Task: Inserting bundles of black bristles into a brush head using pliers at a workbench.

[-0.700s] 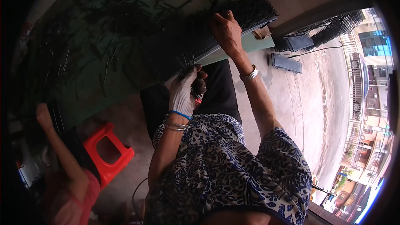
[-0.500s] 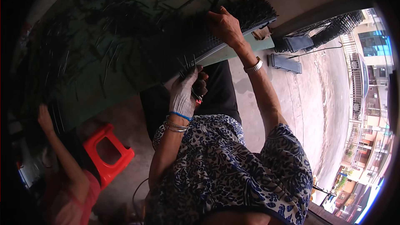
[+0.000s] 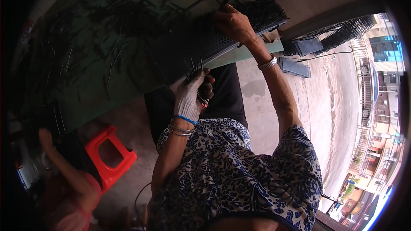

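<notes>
The gloved left hand is curled around several thin rods, which stick up past its fingertips at the near edge of a dark perforated panel. The panel lies along the near right side of a green table, with black bristles at its right end. The bare right hand is bent over the panel, beside the bristles; its fingertips are in shadow, so whether they pinch anything cannot be told. A red plastic stool stands at near left.
</notes>
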Available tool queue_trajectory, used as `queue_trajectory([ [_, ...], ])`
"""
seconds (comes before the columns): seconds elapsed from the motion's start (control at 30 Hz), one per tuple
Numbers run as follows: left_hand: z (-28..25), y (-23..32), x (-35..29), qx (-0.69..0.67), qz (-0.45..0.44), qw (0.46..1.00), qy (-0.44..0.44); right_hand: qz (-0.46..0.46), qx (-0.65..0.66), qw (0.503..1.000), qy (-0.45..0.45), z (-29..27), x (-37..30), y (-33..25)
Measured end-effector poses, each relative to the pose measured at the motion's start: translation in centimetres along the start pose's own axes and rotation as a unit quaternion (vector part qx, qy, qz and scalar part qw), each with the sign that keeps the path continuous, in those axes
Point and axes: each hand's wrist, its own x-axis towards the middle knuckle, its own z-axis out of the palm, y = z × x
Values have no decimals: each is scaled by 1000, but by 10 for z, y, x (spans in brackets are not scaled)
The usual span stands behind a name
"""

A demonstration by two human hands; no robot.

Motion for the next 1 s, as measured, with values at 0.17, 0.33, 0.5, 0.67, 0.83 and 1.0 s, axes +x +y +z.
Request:
queue_trajectory([
  [0.17,3,-3,-1,27,6,1000,10,39,-6,993,112,-1,-10,-5],
  [0.33,4,-4,3,14,-4,1000,4,67,-31,990,123,0,-26,-17],
  [0.5,12,-5,7,11,-1,1000,12,116,-45,987,105,-5,-30,-22],
  [0.67,13,-8,13,3,8,999,-48,170,-29,979,108,-5,-25,-27],
  [0.83,12,-5,15,12,7,999,-36,220,-17,968,120,0,-30,-37],
  [1.0,20,0,13,29,0,999,-27,214,1,967,140,6,-36,-39],
])
